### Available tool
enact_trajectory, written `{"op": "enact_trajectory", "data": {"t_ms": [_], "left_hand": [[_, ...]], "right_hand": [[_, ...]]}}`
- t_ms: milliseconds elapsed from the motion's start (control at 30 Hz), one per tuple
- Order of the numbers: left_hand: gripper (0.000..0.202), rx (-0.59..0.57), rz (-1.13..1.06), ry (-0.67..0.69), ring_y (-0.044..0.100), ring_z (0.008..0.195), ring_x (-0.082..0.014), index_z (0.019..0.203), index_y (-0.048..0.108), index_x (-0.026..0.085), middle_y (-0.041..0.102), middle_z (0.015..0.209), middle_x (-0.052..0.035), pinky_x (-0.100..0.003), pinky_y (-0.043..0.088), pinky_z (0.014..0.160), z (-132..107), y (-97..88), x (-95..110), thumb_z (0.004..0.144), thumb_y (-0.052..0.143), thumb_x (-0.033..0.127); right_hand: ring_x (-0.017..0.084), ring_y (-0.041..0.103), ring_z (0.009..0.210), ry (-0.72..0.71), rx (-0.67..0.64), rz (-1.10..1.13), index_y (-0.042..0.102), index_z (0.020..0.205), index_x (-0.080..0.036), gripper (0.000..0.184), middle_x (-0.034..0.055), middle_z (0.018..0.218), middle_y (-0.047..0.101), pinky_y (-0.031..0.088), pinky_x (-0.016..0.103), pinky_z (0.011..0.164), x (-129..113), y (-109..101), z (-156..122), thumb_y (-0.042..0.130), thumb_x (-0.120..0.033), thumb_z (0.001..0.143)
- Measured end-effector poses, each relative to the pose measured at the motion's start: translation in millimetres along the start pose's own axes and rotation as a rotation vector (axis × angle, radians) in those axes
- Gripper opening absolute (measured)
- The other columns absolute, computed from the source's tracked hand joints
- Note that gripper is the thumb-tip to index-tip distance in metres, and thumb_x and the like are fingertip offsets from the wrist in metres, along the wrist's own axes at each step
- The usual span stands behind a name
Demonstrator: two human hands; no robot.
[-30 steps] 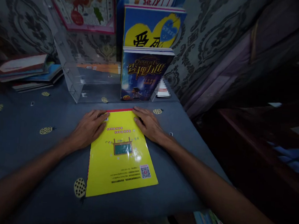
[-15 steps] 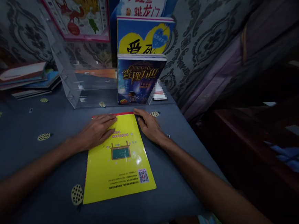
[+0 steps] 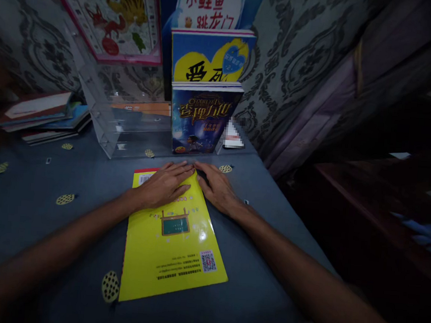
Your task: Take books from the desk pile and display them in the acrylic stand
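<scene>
A yellow book [image 3: 173, 248] lies flat, back cover up, on the blue-grey tablecloth [image 3: 49, 188]. My left hand [image 3: 165, 185] rests palm down on its far end, fingers stretched out toward the far right corner. My right hand [image 3: 217, 186] lies at the book's far right edge, fingers flat and touching the corner beside my left fingertips. Just beyond the hands, a dark blue book [image 3: 200, 118] stands upright in a clear acrylic stand [image 3: 121, 124], with a blue and yellow book [image 3: 211, 54] behind it.
A stack of books [image 3: 43, 115] lies at the far left of the table. Posters hang on the patterned wall behind. The table's right edge drops off to dark furniture [image 3: 376, 204]. Small spotted round shapes dot the cloth.
My left hand has slid right across the book's far end, from its left edge to meet my right hand at the right corner. The right hand has barely moved.
</scene>
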State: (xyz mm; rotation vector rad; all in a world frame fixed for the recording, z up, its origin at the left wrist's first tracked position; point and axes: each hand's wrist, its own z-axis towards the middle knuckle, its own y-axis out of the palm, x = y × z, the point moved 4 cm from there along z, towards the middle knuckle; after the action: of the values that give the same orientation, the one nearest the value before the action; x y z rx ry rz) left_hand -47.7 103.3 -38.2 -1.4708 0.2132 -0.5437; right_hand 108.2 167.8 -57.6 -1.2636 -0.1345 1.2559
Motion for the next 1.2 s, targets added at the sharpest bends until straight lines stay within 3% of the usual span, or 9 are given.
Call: {"op": "enact_trajectory", "data": {"t_ms": [200,400,533,767,967,1100,1200], "left_hand": [[0.05,0.036,0.04,-0.087,0.034,0.151,-0.0238,0.15,0.044,0.017,0.041,0.159,-0.0111,-0.052,0.026,0.123,-40.0,-3.4,-10.6,0.107,0.03,0.038],[0.051,0.133,0.135,-0.211,0.047,0.143,-0.0266,0.142,0.054,0.016,0.052,0.152,-0.0129,-0.052,0.036,0.118,-97.2,-18.5,-26.2,0.106,0.028,0.041],[0.05,0.176,0.187,-0.258,0.056,0.134,-0.0295,0.138,0.057,0.014,0.058,0.146,-0.0153,-0.054,0.043,0.114,-113.7,-25.2,-30.6,0.105,0.03,0.041],[0.049,0.159,0.117,-0.169,0.055,0.135,-0.0305,0.137,0.057,0.015,0.059,0.145,-0.0148,-0.051,0.047,0.113,-99.8,-27.3,-19.6,0.104,0.036,0.043],[0.051,0.1,-0.018,-0.033,0.047,0.142,-0.0283,0.142,0.054,0.014,0.055,0.149,-0.014,-0.051,0.039,0.119,-56.9,-12.8,-1.5,0.105,0.036,0.043],[0.051,0.004,-0.063,0.036,0.037,0.149,-0.0277,0.149,0.047,0.016,0.045,0.157,-0.0128,-0.054,0.031,0.122,-32.4,-5.4,17.8,0.105,0.038,0.041],[0.053,-0.06,-0.081,0.107,0.033,0.151,-0.0265,0.15,0.045,0.017,0.041,0.16,-0.0116,-0.053,0.027,0.124,-33.4,-4.7,42.7,0.105,0.038,0.043]], "right_hand": [[0.03,0.057,0.127,-0.019,-0.048,-0.059,0.061,0.134,-0.018,0.042,0.0129,0.134,0.066,0.044,0.054,0.11,-9.9,-2.0,0.5,0.043,-0.025,0.097],[0.03,0.058,0.126,-0.019,-0.052,-0.072,0.063,0.131,-0.018,0.04,0.0128,0.132,0.068,0.046,0.054,0.108,-11.4,-3.1,1.5,0.044,-0.024,0.096],[0.032,0.058,0.125,-0.017,-0.057,-0.078,0.065,0.128,-0.014,0.04,0.0149,0.13,0.068,0.046,0.055,0.107,-11.7,-2.3,2.1,0.045,-0.022,0.095],[0.028,0.059,0.124,-0.021,-0.032,0.027,0.065,0.129,-0.018,0.041,0.0116,0.131,0.069,0.045,0.051,0.109,-2.5,-3.3,3.6,0.042,-0.019,0.096],[0.027,0.06,0.121,-0.005,-0.037,0.078,0.064,0.132,-0.02,0.043,0.0106,0.13,0.069,0.046,0.052,0.107,3.3,-4.7,3.5,0.04,-0.017,0.097],[0.025,0.059,0.122,-0.018,-0.027,0.091,0.062,0.134,-0.022,0.044,0.0088,0.128,0.069,0.046,0.05,0.107,3.0,-5.4,2.8,0.04,-0.015,0.097],[0.026,0.06,0.121,-0.018,-0.025,0.075,0.062,0.134,-0.02,0.044,0.0101,0.129,0.069,0.047,0.049,0.107,2.5,-5.2,2.9,0.04,-0.015,0.097]]}}
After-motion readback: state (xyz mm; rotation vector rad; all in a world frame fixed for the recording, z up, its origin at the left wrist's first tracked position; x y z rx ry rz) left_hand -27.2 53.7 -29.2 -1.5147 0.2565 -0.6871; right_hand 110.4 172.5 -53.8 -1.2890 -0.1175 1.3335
